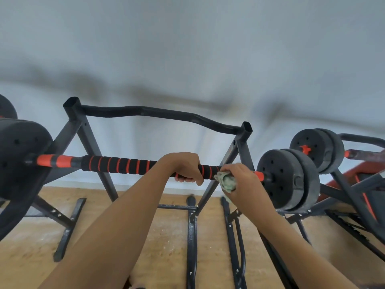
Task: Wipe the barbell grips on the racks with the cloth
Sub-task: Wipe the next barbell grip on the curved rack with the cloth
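Note:
A barbell with a black foam grip ringed in orange (116,164) lies across a black rack (91,140), black weight plates at its left end (18,155) and right end (287,180). My left hand (185,168) is wrapped around the grip right of centre. Just to its right, my right hand (241,180) presses a crumpled pale green cloth (226,181) against the bar near the orange end sleeve. The stretch of bar under both hands is hidden.
A wavy black bar (158,115) joins the rack's two uprights behind the barbell. A second barbell with black plates (316,149) rests on another rack at the right, over a red frame. Rack feet spread over the wooden floor (162,236). A pale wall stands behind.

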Demonstrator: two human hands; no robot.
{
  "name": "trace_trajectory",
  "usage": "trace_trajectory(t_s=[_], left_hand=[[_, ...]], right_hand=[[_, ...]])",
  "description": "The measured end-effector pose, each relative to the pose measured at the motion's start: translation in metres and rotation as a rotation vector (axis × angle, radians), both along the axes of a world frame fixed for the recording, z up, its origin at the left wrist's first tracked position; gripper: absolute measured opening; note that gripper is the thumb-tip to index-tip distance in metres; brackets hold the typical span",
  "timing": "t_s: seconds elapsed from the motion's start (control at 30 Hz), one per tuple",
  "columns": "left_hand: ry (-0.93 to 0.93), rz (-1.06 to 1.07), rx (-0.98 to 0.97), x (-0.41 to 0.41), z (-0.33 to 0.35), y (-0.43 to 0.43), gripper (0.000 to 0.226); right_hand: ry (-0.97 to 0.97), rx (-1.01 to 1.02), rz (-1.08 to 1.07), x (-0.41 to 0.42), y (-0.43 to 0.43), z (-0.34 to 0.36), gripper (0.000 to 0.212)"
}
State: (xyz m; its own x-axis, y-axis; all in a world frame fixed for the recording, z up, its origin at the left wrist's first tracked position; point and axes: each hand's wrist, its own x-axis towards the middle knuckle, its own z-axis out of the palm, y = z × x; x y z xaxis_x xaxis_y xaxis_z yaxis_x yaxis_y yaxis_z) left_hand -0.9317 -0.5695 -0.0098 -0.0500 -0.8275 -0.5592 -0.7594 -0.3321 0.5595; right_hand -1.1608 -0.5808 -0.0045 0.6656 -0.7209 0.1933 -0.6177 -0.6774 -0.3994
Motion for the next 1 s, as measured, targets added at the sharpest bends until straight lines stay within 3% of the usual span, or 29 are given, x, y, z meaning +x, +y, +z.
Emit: trace_trajectory(t_s=[0.13, 0.27, 0.4, 0.63, 0.9, 1.0], left_hand=[[-0.059, 0.002, -0.025, -0.002, -0.001, 0.001, 0.023], [-0.276, -0.008, -0.142, -0.007, -0.008, 0.004, 0.023], [-0.287, -0.032, -0.151, -0.006, -0.008, 0.005, 0.019], [-0.248, -0.043, -0.132, -0.006, -0.009, 0.005, 0.017], [-0.476, -0.056, -0.294, -0.016, -0.012, 0.015, 0.016], [-0.591, -0.069, -0.437, -0.021, -0.016, 0.023, 0.018]], right_hand=[[0.070, 0.006, 0.014, 0.022, -0.022, 0.008, 0.023], [0.155, 0.041, -0.008, 0.047, -0.044, 0.011, 0.005], [0.192, 0.050, -0.027, 0.057, -0.047, 0.003, 0.018], [0.178, 0.049, 0.026, 0.023, -0.014, -0.004, 0.021], [0.134, 0.005, 0.074, 0.035, -0.027, 0.005, 0.027], [0.218, 0.062, 0.075, 0.057, -0.043, 0.009, 0.018]])
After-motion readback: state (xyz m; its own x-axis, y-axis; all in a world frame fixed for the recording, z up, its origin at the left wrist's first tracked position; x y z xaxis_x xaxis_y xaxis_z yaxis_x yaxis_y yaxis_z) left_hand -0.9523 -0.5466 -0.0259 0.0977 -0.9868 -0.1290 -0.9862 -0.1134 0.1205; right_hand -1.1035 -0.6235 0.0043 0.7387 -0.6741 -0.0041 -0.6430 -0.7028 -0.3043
